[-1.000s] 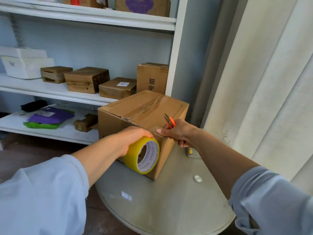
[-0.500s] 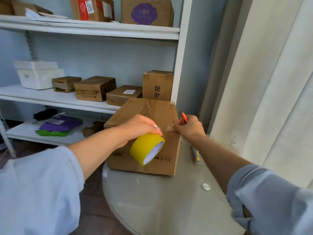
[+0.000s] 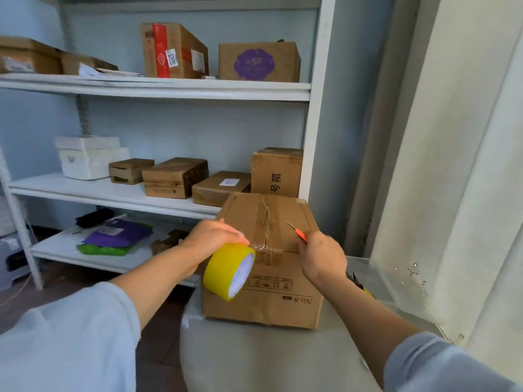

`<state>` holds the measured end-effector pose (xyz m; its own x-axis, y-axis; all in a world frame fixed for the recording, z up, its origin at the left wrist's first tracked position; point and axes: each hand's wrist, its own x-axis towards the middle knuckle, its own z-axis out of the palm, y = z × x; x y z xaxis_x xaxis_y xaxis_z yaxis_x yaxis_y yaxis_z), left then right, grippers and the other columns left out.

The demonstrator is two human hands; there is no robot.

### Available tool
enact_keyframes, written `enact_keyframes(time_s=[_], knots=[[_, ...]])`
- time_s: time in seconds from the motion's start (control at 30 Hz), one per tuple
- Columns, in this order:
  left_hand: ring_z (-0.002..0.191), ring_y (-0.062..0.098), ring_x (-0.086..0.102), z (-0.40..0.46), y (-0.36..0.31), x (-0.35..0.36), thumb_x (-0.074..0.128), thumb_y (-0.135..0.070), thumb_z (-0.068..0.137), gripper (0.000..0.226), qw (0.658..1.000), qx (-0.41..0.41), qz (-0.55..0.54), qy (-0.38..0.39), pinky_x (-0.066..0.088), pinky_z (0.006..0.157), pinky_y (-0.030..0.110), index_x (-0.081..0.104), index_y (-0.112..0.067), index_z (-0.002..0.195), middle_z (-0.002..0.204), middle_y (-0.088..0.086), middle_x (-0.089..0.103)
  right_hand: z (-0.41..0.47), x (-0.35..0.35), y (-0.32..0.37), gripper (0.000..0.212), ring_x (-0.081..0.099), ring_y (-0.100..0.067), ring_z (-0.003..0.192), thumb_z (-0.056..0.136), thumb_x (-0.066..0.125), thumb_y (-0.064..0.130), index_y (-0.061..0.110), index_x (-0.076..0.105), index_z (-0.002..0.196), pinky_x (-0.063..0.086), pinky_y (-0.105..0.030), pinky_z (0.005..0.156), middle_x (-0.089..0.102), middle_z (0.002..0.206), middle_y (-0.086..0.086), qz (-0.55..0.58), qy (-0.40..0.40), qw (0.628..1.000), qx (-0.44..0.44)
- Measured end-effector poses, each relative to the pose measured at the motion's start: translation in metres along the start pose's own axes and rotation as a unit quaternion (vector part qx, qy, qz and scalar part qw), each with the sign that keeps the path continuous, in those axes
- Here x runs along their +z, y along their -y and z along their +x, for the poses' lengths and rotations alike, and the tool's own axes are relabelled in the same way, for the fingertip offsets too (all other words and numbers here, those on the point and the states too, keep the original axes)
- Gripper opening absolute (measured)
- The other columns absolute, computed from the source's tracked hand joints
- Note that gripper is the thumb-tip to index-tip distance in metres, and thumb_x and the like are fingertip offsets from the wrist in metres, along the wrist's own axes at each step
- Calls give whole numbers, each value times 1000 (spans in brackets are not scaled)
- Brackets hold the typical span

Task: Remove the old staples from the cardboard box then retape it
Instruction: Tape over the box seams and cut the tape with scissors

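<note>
Your brown cardboard box (image 3: 263, 301) sits on the pale round table (image 3: 254, 360), printed "No.8" face toward you with the print upside down. Its top seam runs straight away from you, toward the white shelving unit (image 3: 314, 131).

Your left hand (image 3: 210, 239) curls over the yellow-cored roll of clear tape (image 3: 227, 271), held at the box's near top edge. The roll's open end faces right and slightly down.

Your right hand (image 3: 321, 257) grips an orange-handled cutting tool (image 3: 297, 232), metal tip pointing up-left over the right flap.

Small cardboard boxes sit on the shelves behind.
</note>
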<state>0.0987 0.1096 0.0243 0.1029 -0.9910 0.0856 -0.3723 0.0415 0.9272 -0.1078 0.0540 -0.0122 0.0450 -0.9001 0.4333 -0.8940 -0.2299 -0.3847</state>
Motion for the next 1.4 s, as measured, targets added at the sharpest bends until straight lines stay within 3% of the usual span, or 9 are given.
enact_keyframes(time_s=[0.13,0.4,0.53,0.67,0.8,0.93,1.1,1.23,1.4], knots=[[128,8,40,-3,11,-1,71,-6,79,11,999,-26,0,23,29,96,12,78,-13,84,106,-3,68,-16,16,17,37,61,-30,87,100,40,40,11,63,100,41,-33,67,66,93,-10,68,-5,997,-41],[137,9,32,-7,17,10,72,-37,47,19,992,-15,119,43,16,114,34,77,-30,64,120,-2,65,3,10,-3,38,56,-27,74,97,45,44,10,53,81,41,-32,61,56,75,-6,163,65,984,43],[126,13,47,-24,18,14,68,-47,33,33,991,-22,129,17,28,111,40,75,-34,62,113,-8,68,5,7,17,35,57,-29,83,96,48,43,15,50,76,47,-44,82,53,73,-5,183,135,973,39],[98,22,64,-36,-2,-3,79,-13,63,9,997,-47,64,-3,47,92,34,75,-18,57,87,5,73,-1,-7,25,32,50,-18,72,98,48,39,11,53,84,44,-34,69,51,74,-2,305,140,942,17],[85,30,64,-37,-10,-22,72,-22,50,14,996,-91,10,-10,50,91,42,73,-15,62,85,11,70,-15,-14,28,35,52,-18,68,98,48,38,8,54,81,46,-34,69,54,71,-3,310,124,942,-13],[81,28,61,-40,-8,7,69,-18,79,9,990,-127,-37,53,49,85,40,70,-13,72,90,16,66,-26,-17,17,37,50,-17,63,97,52,35,5,57,77,41,-28,64,53,66,-3,323,175,930,-27],[95,31,66,-38,-35,74,68,-18,79,16,980,-115,-70,149,48,98,45,75,-8,90,97,18,70,-5,-16,-23,21,66,-23,101,97,53,28,13,67,91,46,-42,100,72,98,-8,381,77,917,90],[95,29,66,-27,-57,85,75,-26,60,41,985,-102,-8,139,51,93,44,72,-9,97,97,12,71,-7,-20,-39,22,66,-18,102,98,51,25,9,66,104,46,-46,101,72,101,-5,392,89,912,84],[97,20,65,-23,-28,69,64,-14,84,20,989,-92,-18,117,50,92,35,76,-17,68,100,-1,73,-12,-18,-41,20,62,-16,109,99,48,26,17,66,101,45,-44,101,72,106,-3,378,86,920,58]])
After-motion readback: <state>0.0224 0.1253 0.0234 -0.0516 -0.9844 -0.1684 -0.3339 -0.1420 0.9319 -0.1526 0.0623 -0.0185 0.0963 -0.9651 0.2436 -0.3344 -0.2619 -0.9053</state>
